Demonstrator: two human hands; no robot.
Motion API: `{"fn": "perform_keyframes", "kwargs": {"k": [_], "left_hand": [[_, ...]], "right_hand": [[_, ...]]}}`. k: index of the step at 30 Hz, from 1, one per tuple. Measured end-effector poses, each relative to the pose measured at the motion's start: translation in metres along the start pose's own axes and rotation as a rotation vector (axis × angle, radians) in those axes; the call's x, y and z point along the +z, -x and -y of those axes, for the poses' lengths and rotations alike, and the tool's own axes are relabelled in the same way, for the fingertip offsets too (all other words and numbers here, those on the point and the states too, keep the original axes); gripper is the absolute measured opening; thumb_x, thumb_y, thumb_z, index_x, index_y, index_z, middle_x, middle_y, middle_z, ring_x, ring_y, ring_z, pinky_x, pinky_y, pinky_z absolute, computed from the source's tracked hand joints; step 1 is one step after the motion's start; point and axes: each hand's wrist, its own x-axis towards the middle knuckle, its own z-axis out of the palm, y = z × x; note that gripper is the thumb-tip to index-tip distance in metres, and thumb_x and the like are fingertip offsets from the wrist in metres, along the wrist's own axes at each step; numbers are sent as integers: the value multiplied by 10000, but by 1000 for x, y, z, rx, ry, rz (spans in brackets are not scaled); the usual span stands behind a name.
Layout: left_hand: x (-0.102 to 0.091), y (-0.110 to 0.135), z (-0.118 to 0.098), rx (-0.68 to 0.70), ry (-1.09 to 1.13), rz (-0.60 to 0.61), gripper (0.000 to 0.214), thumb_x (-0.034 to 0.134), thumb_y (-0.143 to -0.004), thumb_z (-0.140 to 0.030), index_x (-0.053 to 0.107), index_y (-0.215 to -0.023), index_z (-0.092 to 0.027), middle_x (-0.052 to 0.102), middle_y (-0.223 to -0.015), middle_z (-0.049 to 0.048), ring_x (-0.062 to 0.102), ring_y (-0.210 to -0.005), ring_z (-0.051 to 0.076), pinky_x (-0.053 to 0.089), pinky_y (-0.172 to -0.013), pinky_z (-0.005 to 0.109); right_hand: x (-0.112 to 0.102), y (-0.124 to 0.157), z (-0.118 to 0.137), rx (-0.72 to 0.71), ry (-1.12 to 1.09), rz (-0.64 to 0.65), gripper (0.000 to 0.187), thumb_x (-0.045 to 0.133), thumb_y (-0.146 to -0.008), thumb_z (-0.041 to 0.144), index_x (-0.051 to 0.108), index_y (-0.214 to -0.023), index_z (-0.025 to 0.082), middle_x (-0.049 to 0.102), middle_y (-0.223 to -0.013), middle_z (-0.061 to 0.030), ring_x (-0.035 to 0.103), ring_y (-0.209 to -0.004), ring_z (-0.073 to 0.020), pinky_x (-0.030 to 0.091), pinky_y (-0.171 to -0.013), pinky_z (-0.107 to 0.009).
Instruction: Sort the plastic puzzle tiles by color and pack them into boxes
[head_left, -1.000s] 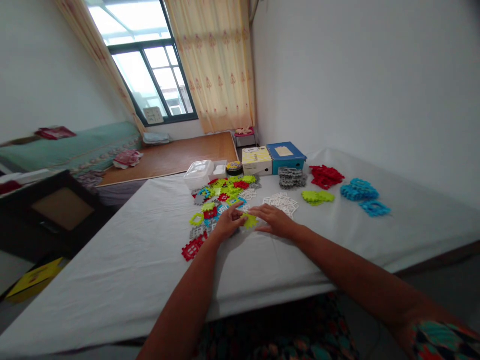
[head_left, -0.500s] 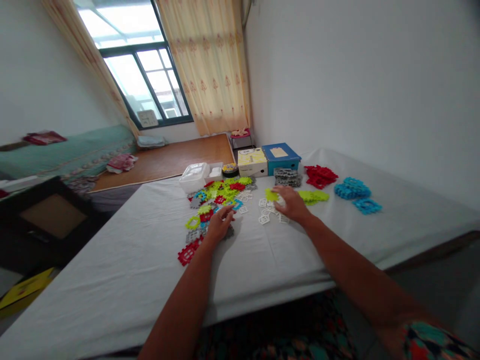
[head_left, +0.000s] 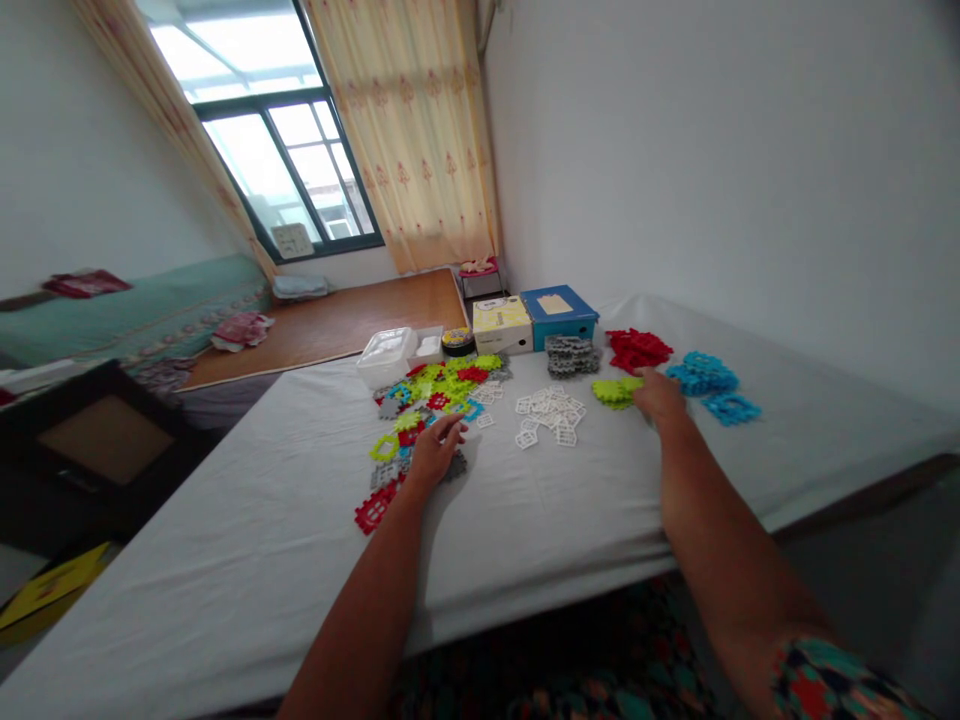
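My left hand (head_left: 439,450) rests at the near right side of a mixed heap of interlocking plastic building pieces (head_left: 450,383), its fingers loosely apart with nothing between them. Over on the right, my right hand (head_left: 658,395) is at the lime-green pile (head_left: 615,392), fingers closed on a lime-green building piece (head_left: 636,386) at the pile's right end. The fingers partly hide that piece. White window-frame pieces (head_left: 553,407) lie spread between my hands. Grey pieces (head_left: 571,356) are stacked behind them. Red pieces (head_left: 637,349) and blue pieces (head_left: 703,374) sit beyond and right of my right hand.
Along the table's far edge stand a clear plastic box (head_left: 386,355), a round dark tin (head_left: 458,342), a yellow-and-white box (head_left: 501,325) and a blue box (head_left: 559,316). A white cloth (head_left: 225,540) covers the table. The wall (head_left: 712,180) borders its right side.
My right hand has moved right from above the white pieces to the lime-green pile, carrying a lime-green piece. The white pieces are now uncovered. My left hand has barely moved.
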Motion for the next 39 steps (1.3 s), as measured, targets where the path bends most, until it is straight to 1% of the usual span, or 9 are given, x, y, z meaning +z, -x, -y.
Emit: {"fn": "perform_keyframes", "kwargs": {"k": [6, 8, 12, 14, 20, 27, 32, 35, 39], "left_hand": [[-1, -2, 0, 16, -51, -32, 382, 482, -873, -426, 639, -1113, -174, 719, -939, 65, 676, -747, 166, 557, -623, 283], [-8, -4, 1, 25, -144, -153, 353, 464, -884, -387, 645, -1110, -183, 723, -956, 57, 679, -831, 179, 556, -757, 323], [-29, -7, 2, -34, -400, -486, 357, 388, -901, -264, 629, -1157, -201, 687, -1127, 61, 609, -1079, 198, 470, -968, 357], [-36, -7, 4, -62, -521, -531, 379, 378, -888, -214, 625, -1176, -198, 655, -1195, 70, 567, -1139, 210, 434, -1012, 368], [-26, -3, 5, 19, -725, -185, 362, 503, -871, -315, 623, -1192, -199, 620, -1249, 93, 509, -1196, 250, 375, -1062, 396], [-44, 0, 2, -242, -890, -449, 446, 426, -905, -310, 523, -1316, -166, 503, -1384, 157, 438, -1264, 312, 374, -1021, 493], [-52, 0, 18, -457, -908, -234, 481, 428, -891, -466, 556, -1258, -182, 578, -1272, 189, 517, -1160, 368, 433, -890, 564], [-53, -2, 22, -436, -907, -142, 440, 425, -892, -472, 574, -1235, -240, 618, -1224, 156, 550, -1124, 348, 465, -845, 514], [-52, -4, 18, -381, -902, -133, 407, 461, -884, -443, 589, -1231, -275, 644, -1192, 129, 580, -1086, 319, 489, -798, 434]], "right_hand": [[-2, 2, 6, -16, -36, 26, 485, 496, -730, 140, 664, -1181, 203, 703, -1050, -124, 643, -933, -265, 483, -809, -365], [-6, 6, 14, -79, -64, -58, 460, 478, -758, 148, 665, -1175, 197, 688, -1100, -124, 618, -1000, -278, 468, -862, -392], [-8, 15, 37, -382, -191, -148, 408, 433, -790, 123, 672, -1121, 140, 681, -1110, -131, 581, -1062, -275, 424, -966, -411], [-6, 21, 49, -484, -255, -133, 389, 434, -786, 115, 676, -1090, 139, 687, -1087, -124, 588, -1038, -267, 421, -977, -411], [-1, 36, 69, -579, -336, -93, 346, 435, -799, 111, 692, -1019, 185, 704, -1044, -79, 622, -961, -235, 468, -910, -378], [1, 44, 77, -610, -384, -38, 310, 449, -810, 124, 698, -985, 190, 711, -1037, -66, 636, -969, -218, 481, -904, -358], [4, 47, 80, -630, -387, 5, 306, 454, -805, 123, 699, -973, 197, 714, -1032, -58, 644, -964, -206, 486, -902, -350], [5, 49, 82, -667, -387, 37, 306, 457, -809, 119, 701, -973, 203, 714, -1044, -53, 646, -971, -200, 486, -901, -340], [7, 52, 85, -705, -399, 67, 306, 468, -809, 110, 711, -962, 217, 718, -1046, -43, 648, -977, -196, 486, -903, -339]]}}
